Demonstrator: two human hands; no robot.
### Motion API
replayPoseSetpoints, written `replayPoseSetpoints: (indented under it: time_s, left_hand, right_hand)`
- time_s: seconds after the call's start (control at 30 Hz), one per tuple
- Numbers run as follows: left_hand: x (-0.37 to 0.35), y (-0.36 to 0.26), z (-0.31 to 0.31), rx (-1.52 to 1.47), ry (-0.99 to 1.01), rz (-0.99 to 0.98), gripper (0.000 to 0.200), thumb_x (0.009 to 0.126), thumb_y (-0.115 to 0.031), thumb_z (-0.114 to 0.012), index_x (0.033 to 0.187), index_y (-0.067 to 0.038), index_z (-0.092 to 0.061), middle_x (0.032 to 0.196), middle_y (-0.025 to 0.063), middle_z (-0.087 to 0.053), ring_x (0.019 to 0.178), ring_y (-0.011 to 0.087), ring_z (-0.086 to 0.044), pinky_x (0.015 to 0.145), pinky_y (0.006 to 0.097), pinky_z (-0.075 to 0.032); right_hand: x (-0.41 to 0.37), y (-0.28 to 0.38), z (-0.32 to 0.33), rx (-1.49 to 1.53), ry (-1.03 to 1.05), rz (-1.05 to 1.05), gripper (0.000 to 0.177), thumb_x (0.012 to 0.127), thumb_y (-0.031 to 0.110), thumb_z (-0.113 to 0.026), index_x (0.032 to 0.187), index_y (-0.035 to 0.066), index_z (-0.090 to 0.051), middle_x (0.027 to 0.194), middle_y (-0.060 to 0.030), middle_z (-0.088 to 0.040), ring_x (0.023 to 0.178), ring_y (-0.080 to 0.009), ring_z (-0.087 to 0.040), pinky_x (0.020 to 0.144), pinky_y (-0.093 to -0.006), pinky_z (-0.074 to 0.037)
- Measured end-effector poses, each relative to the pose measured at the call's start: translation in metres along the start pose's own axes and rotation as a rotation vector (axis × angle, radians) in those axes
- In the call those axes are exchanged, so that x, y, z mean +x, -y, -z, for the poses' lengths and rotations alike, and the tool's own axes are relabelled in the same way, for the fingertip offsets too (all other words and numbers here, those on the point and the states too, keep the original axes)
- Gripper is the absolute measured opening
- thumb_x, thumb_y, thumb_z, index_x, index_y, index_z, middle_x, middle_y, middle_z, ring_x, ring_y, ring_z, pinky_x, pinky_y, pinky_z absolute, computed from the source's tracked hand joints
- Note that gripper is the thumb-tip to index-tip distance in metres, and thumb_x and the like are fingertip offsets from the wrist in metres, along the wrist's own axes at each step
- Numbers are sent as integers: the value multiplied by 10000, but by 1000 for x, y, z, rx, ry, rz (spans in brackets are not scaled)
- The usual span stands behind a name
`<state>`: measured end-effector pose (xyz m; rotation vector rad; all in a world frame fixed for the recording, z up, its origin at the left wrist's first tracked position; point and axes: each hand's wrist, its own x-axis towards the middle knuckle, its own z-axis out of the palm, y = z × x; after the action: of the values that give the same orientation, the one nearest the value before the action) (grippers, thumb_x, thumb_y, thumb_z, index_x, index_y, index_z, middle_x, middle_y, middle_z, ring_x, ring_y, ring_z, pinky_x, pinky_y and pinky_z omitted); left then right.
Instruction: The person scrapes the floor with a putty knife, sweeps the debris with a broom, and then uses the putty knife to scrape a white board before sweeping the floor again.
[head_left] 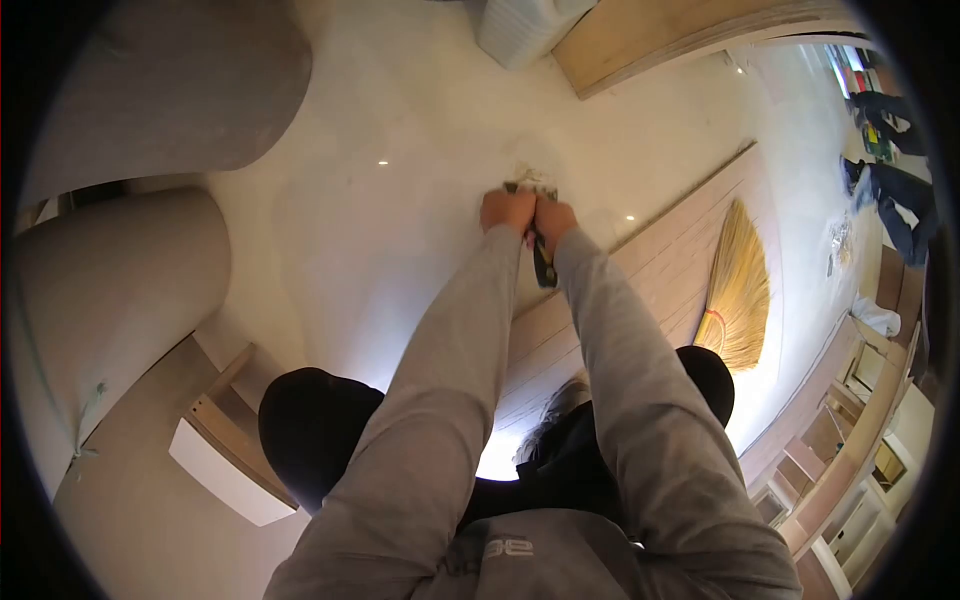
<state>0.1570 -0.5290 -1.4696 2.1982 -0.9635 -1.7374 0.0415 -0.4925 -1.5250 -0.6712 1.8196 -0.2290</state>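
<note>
The pale floor (400, 200) is glossy, and I judge that the chief hazard. I lean far out over it with both arms stretched, so a slide of my weight could pitch me forward. The long wooden board (650, 270) lies just right of my arms, its near edge passing under my right sleeve. If the tool skids sideways, it could gouge that board.

My left hand (508, 210) and right hand (555, 220) are clenched side by side, touching, around a dark-handled tool (543, 268), just left of the board's far stretch. Its head presses on the floor beyond my knuckles and the handle trails back between my wrists. What kind of head it has I cannot tell. Whitish scraps (530, 172) sit at its tip, and loose bits there could make the head jump.

Well left of the board bulk two grey cushions (150, 90). Beyond the board's far end lie a second wooden panel (680, 35) and a white bin (520, 25). A straw broom (738, 290) lies flat at the board's right side. Another person (895, 190) stands further right, well apart. Nothing sits between my hands and the board.
</note>
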Motion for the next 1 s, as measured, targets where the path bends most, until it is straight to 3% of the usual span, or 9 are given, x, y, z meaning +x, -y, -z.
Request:
replayPoseSetpoints:
  time_s: [0.1,0.2,0.3,0.4,0.47,0.57,0.83,0.87,1.0]
  left_hand:
    - [-26,-45,13,-155,-21,66,403,783,-320,-560,803,71,-657,792,234,-655,798,337,-653,733,399,-511]
    - [-23,-16,-2,19,-90,-14,418,795,-324,-549,827,79,-654,852,252,-648,851,338,-644,769,395,-501]
    - [-32,-7,-3,79,-140,-19,435,800,-336,-552,871,81,-651,918,261,-638,908,339,-631,802,390,-489]
    - [-15,-21,-4,72,-23,-35,435,800,-343,-554,883,73,-653,917,255,-641,907,341,-631,802,390,-489]
    - [-20,-44,0,-123,34,76,437,794,-350,-560,883,68,-654,920,253,-640,903,341,-632,783,391,-495]
    - [-19,-11,-16,167,-41,-56,435,789,-346,-568,869,73,-649,890,248,-646,868,339,-641,751,393,-502]
    - [-28,-39,-8,-187,24,90,409,780,-325,-573,806,75,-653,767,221,-655,779,336,-657,710,402,-510]
    - [-23,-24,-17,18,-41,4,409,781,-326,-570,796,74,-653,767,219,-656,778,342,-656,707,396,-515]
    - [-22,12,-36,84,-234,-123,407,786,-325,-561,773,72,-650,751,225,-653,744,348,-656,658,388,-517]
  right_hand:
    - [34,7,18,-306,-5,337,380,947,271,-286,965,12,-564,907,-215,-638,846,-290,-642,722,-382,-505]
    - [-59,61,22,-213,81,97,312,925,250,-364,927,5,-557,823,-197,-651,723,-271,-660,635,-355,-518]
    - [-57,34,13,339,-16,-226,306,911,266,-421,862,-9,-546,695,-176,-633,555,-258,-630,510,-370,-498]
    - [3,2,19,129,-34,293,377,919,293,-430,771,-37,-535,568,-153,-574,404,-240,-541,390,-383,-434]
    - [-55,78,34,502,23,-199,444,945,308,-375,726,-46,-529,562,-147,-556,387,-241,-502,368,-391,-411]
    - [-70,49,30,338,40,-114,433,946,301,-378,721,-40,-523,557,-139,-547,400,-240,-512,372,-393,-413]
    - [-38,44,39,431,46,-204,421,955,291,-354,735,-26,-523,659,-165,-587,462,-243,-547,398,-409,-437]
    - [-23,10,35,202,33,-17,401,952,277,-348,747,-20,-524,657,-162,-580,467,-245,-551,402,-414,-440]
    - [-78,49,35,304,28,-177,370,944,260,-347,766,-9,-529,604,-142,-553,439,-256,-545,402,-416,-443]
